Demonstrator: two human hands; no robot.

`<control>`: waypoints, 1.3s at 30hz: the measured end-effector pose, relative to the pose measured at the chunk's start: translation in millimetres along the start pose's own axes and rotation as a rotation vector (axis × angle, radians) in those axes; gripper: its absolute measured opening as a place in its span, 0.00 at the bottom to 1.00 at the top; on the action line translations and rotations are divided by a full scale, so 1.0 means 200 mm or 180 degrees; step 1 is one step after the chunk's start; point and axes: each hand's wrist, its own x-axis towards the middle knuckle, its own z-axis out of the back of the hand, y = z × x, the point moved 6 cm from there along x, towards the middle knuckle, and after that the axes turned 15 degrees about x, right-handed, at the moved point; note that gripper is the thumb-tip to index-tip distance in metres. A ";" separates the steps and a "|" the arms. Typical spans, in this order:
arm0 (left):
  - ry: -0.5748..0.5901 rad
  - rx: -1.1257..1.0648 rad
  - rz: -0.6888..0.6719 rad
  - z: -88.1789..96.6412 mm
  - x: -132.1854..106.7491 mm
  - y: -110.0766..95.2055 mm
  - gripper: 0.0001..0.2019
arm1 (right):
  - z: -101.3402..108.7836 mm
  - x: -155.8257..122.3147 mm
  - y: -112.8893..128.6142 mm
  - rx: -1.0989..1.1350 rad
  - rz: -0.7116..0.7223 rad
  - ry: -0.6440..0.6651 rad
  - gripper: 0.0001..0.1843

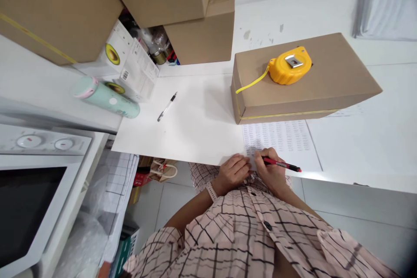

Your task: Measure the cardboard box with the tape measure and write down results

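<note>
In my right hand (270, 171) is a red and black pen (282, 164), gripped between thumb and fingers with its back end pointing right. That hand rests on the lower left part of a printed sheet of paper (283, 139) covered in rows of small text. My left hand (233, 170) lies at the table's front edge by the sheet's lower left corner, fingers loosely bent and holding nothing. A cardboard box (325, 74) covers the top of the sheet. On the box lies a yellow tape measure (289, 67) with a short length of tape pulled out.
A second pen (167, 107) lies on the white table (202, 126). Left of it are a mint-green bottle (112, 99) and avocado-printed cartons (137, 69). Large boxes (202, 41) stand behind. Papers (387, 13) lie far right; a microwave (32, 200) is at left.
</note>
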 end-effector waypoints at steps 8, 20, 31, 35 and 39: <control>-0.0206 -0.0090 0.0095 0.05 0.07 -0.01 0.08 | 0.49 0.17 0.02 -0.0987 0.0125 -0.1344 0.12; -0.0654 0.0044 0.0590 0.37 0.72 0.26 0.09 | 0.84 0.34 -0.25 -0.2880 0.0745 -0.0838 0.29; 0.0849 0.0079 0.0791 0.02 1.39 0.39 0.31 | 0.80 0.29 -0.12 -0.2714 0.1086 -0.0778 0.17; 0.0616 -0.0003 0.0909 0.08 1.37 0.38 0.19 | 0.79 0.28 -0.09 -0.2635 0.1064 -0.0856 0.18; 0.0516 -0.0061 0.0892 0.11 1.36 0.34 0.26 | 0.78 0.28 -0.08 -0.2522 0.1009 -0.0869 0.18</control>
